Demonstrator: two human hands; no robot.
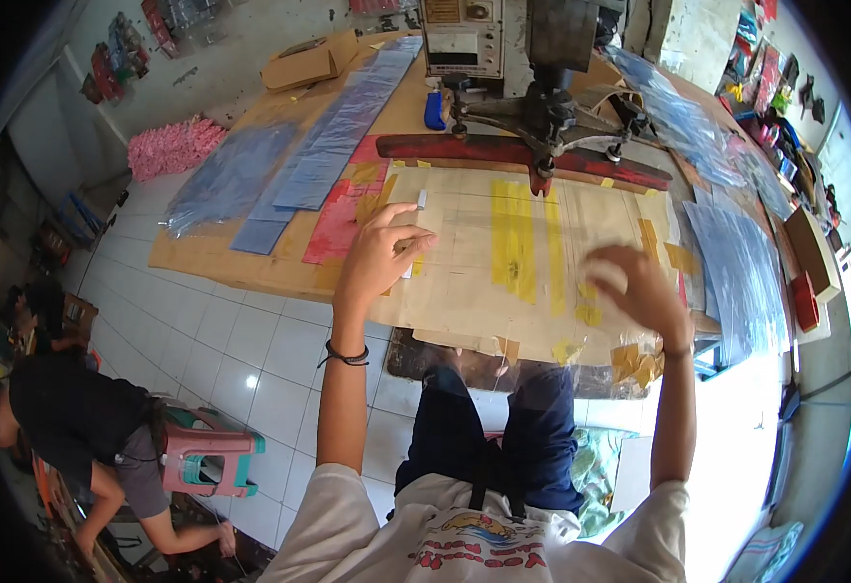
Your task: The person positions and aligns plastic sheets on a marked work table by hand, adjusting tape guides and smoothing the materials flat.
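My left hand (384,255) is raised over the left side of the tan work board (459,282). Its index finger reaches to a small pale block (421,200) near the board's left edge; whether they touch I cannot tell. The other fingers are bent and apart from the index finger. Over the board's right side is my right hand (642,289), slightly blurred, thumb and fingers curved apart with nothing seen between them. Yellow tape strips (513,243) run down the board between my hands. Clear film appears to hang past the front edge, over my knees.
Behind the board stands a press head (552,121) with a dark red bar (464,148), beside a control box (462,39). Bluish plastic sheets (333,136) lie left, more sheets (736,262) right. A person (85,428) bends near a pink stool (197,452).
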